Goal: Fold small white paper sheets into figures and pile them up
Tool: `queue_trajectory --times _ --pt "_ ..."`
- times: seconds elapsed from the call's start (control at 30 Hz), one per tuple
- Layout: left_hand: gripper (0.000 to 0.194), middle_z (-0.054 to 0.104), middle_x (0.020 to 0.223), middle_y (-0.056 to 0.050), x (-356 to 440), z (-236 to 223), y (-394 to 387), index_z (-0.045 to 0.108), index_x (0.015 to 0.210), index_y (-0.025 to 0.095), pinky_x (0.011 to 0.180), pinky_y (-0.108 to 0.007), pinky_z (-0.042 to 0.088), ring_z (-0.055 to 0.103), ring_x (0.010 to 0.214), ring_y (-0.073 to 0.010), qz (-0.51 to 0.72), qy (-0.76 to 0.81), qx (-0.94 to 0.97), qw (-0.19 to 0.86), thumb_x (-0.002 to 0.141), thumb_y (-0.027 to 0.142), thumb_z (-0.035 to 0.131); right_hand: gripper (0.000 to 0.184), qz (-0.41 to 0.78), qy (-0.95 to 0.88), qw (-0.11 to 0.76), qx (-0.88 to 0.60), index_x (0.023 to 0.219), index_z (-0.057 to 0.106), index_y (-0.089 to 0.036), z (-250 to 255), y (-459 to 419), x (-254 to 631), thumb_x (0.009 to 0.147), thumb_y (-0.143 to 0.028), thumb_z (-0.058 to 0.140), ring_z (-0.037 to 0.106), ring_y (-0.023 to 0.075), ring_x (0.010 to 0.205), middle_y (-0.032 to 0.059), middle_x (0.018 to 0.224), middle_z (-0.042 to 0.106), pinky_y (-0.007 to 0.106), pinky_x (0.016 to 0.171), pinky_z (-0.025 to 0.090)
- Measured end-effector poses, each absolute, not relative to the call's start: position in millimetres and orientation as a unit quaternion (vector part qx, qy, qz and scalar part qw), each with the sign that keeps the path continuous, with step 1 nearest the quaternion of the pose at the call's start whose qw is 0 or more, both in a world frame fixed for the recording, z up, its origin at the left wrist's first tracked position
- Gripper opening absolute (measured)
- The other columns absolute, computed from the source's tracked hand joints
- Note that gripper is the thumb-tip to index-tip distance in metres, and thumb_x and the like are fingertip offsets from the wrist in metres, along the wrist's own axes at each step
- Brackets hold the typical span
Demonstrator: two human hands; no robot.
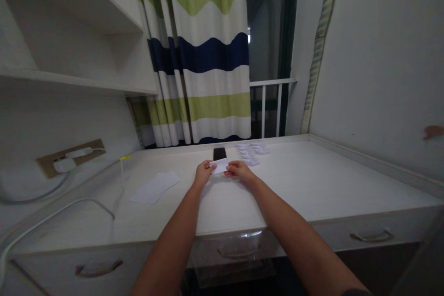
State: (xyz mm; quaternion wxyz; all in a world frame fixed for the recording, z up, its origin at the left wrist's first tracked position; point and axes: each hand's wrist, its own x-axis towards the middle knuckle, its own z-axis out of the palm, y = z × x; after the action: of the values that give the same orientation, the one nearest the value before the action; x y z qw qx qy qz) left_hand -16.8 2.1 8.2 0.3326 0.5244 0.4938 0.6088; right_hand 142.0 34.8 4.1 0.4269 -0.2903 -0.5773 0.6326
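White paper (219, 165) is pinched at its two sides by the fingers of the left hand (204, 173) and the right hand (240, 170), over the white desk (298, 180), just beside a black phone (219, 153).

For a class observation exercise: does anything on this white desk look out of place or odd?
Yes: a scattered cluster of crumpled white paper pieces lies toward the back of the white desk, untidy unlike the flat white paper sheets and the small white card held between the left hand and right hand.
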Motion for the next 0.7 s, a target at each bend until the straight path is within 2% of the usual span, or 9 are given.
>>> queue_trajectory --times 0.3,0.5,0.7 --pt "0.029 0.059 0.058 -0.001 -12.5 9.7 -3.7 0.059 0.071 0.012 0.048 -0.02 0.036 0.051 0.053 -0.0109 0.592 0.482 0.539 0.356 0.05 0.029 0.069 0.016 0.619 -0.575 0.453 -0.286 0.056 0.056 -0.012 2.6 38.2 143.1 0.054 -0.02 0.07 0.056 0.0092 0.051 -0.0011 0.053 0.057 0.022 0.055 0.049" --pt "0.031 0.059 0.059 -0.001 -11.4 8.7 -5.4 0.06 0.073 0.012 0.049 -0.02 0.036 0.052 0.055 -0.0109 0.581 0.48 0.544 0.368 0.05 0.03 0.069 0.025 0.586 -0.588 0.474 -0.294 0.055 0.055 -0.014 -1.5 43.5 142.5 0.05 -0.032 0.071 0.045 0.0065 0.044 -0.0048 0.045 0.049 0.021 0.048 0.044" --pt "0.033 0.06 0.06 -0.001 -10.2 7.3 -4.7 0.059 0.071 0.011 0.049 -0.021 0.038 0.053 0.054 -0.011 0.575 0.465 0.544 0.396 0.047 0.031 0.071 0.029 0.575 -0.576 0.497 -0.302 0.061 0.057 -0.013 -3.3 46.0 141.9 0.049 -0.037 0.069 0.048 0.0083 0.049 -0.003 0.051 0.052 0.022 0.051 0.041"
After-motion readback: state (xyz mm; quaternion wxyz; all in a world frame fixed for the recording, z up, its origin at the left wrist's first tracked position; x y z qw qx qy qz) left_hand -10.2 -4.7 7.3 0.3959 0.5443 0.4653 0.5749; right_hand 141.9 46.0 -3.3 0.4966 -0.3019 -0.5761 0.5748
